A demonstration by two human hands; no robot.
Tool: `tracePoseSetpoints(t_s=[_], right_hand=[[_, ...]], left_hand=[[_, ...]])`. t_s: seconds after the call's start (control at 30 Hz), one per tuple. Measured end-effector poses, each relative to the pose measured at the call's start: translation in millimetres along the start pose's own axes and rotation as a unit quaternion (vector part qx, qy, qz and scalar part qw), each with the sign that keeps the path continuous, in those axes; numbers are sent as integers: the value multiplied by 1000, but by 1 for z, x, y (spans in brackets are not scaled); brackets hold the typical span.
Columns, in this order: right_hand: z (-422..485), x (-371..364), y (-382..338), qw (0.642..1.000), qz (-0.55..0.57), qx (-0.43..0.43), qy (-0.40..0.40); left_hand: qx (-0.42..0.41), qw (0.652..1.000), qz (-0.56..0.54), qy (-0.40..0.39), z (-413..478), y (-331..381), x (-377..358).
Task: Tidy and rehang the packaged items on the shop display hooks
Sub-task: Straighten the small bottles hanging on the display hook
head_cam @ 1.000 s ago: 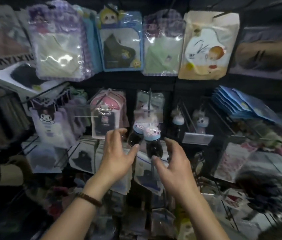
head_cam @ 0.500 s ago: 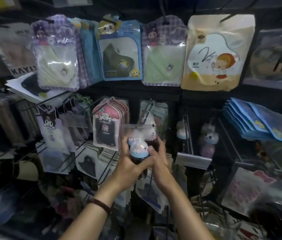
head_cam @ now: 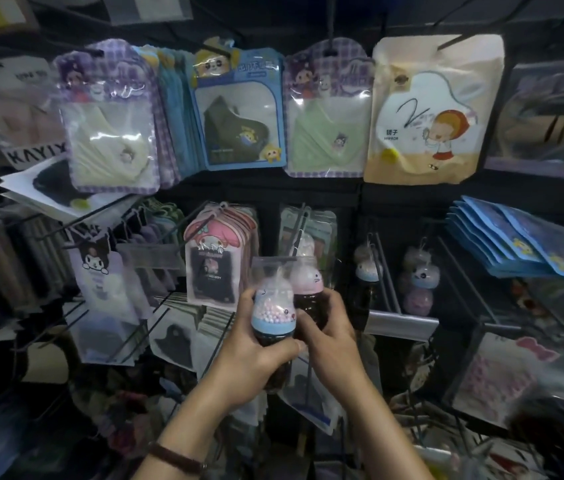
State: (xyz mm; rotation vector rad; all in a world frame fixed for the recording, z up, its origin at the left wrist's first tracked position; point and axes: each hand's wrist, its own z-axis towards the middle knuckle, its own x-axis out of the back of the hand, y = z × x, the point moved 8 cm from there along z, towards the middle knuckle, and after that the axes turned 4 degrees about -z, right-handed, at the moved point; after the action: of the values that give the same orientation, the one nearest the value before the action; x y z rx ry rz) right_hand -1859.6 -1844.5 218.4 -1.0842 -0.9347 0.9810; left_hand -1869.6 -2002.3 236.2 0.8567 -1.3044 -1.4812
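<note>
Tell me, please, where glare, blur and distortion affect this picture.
Head view: glare streaks the window of the purple-checked packet; the edges smear into blur; the wide lens bows the hanging rows; bottom corners are dark; the blue-capped bottle in the left hand and pink-capped bottle in the right hand are sharpest.

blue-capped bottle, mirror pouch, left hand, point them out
blue-capped bottle (head_cam: pixel 274 310), head view, bead-filled dome
mirror pouch (head_cam: pixel 422 98), head view, white front panel
left hand (head_cam: pixel 256 360), head view, back of the hand

Upright and touching, just right of the pink rabbit-eared card pack (head_cam: pixel 214 258): blue-capped dark bottle (head_cam: pixel 274 315) with bead-filled dome, clear-bagged; pink-capped dark bottle (head_cam: pixel 308 284), likewise bagged, farther right.
</note>
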Motion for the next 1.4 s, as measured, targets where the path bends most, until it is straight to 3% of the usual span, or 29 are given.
tracePoseSetpoints(t_s=[0.53, 0.97, 1.4], right_hand=[[-73, -10, -12, 997, -14, 68, 16], [-111, 75, 58, 971, -18, 4, 240], [-99, 95, 50, 971, -35, 27, 233]], left_hand=[[23, 994, -54, -92, -70, -4, 29], [67, 983, -97, -138, -61, -33, -26], [79, 982, -99, -137, -52, -24, -63]])
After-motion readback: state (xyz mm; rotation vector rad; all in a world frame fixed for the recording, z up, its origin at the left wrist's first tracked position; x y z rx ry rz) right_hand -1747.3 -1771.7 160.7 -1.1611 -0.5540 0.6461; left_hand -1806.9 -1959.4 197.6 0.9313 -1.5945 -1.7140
